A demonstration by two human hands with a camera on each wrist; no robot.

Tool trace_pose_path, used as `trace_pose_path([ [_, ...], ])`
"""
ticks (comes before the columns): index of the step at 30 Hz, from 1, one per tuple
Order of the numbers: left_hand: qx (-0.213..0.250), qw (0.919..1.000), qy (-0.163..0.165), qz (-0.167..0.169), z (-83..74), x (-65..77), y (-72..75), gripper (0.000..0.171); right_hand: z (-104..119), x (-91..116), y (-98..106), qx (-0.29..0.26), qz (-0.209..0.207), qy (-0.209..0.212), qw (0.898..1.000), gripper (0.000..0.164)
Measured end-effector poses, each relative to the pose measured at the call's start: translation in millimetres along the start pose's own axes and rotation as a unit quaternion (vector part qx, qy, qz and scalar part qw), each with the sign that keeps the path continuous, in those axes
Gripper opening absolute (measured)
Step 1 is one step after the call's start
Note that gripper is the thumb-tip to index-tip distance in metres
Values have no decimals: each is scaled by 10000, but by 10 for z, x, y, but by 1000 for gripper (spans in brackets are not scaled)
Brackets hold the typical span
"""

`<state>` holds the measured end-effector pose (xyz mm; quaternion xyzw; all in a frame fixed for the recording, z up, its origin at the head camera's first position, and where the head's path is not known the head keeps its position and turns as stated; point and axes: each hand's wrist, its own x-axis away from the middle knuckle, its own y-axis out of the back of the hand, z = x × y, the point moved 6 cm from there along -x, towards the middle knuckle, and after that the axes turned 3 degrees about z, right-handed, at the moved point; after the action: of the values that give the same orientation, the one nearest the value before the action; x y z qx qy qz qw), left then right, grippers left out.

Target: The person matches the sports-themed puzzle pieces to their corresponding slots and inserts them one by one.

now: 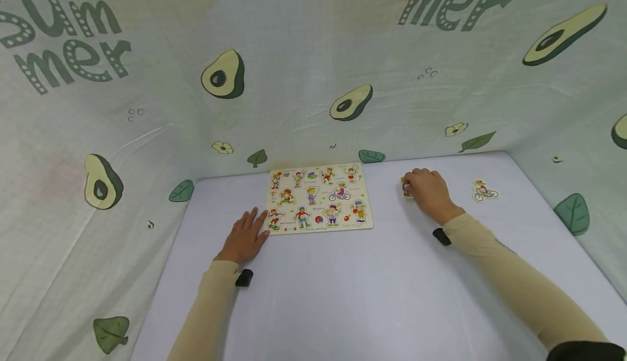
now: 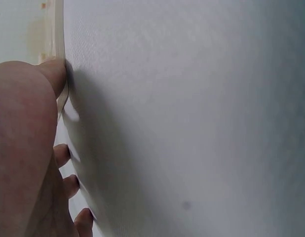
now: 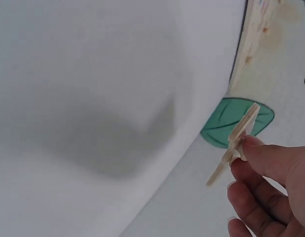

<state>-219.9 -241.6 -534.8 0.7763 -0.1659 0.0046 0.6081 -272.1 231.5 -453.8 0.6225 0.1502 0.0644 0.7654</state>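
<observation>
A wooden puzzle board (image 1: 315, 197) with printed children playing sports lies at the back of the white table. My left hand (image 1: 243, 237) rests flat at its left edge, fingers spread, thumb against the board's lower left corner; the left wrist view shows that thumb (image 2: 55, 74) touching the edge. Right of the board, my right hand (image 1: 429, 192) pinches a wooden puzzle piece (image 3: 236, 140) between thumb and fingers. In the right wrist view the piece is seen edge-on, raised over the table; its printed face is mostly hidden. A second puzzle piece, a cyclist (image 1: 485, 191), lies farther right.
The white table (image 1: 343, 295) reaches forward to a cloth backdrop (image 1: 289, 78) printed with avocados and leaves. This cloth also rises along the left and right sides. A black wrist strap (image 1: 442, 236) sits under the right sleeve.
</observation>
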Motion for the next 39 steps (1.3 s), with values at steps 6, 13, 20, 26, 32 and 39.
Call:
trace_pose_path([
  [6, -18, 10000, 56, 63, 10, -6, -15, 66, 304, -96, -12, 4, -142, 224, 9996, 19],
  [13, -58, 9999, 96, 71, 33, 0, -26, 67, 650, -217, -74, -74, -217, 494, 9985, 19],
  [20, -50, 10000, 86, -4, 30, 1, -26, 65, 1036, -359, -176, -181, -105, 759, 9969, 15],
  [26, -8, 9999, 130, 74, 2, 10, -16, 65, 1334, -482, -295, -331, 30, 894, 9954, 12],
  [32, 46, 9999, 88, 33, -37, 28, 19, 65, 1568, -602, -394, -335, -57, 1085, 9935, 12],
  [39, 100, 9999, -10, 0, -76, 50, 71, 63, 1782, -731, -483, -370, 38, 1291, 9909, 12],
])
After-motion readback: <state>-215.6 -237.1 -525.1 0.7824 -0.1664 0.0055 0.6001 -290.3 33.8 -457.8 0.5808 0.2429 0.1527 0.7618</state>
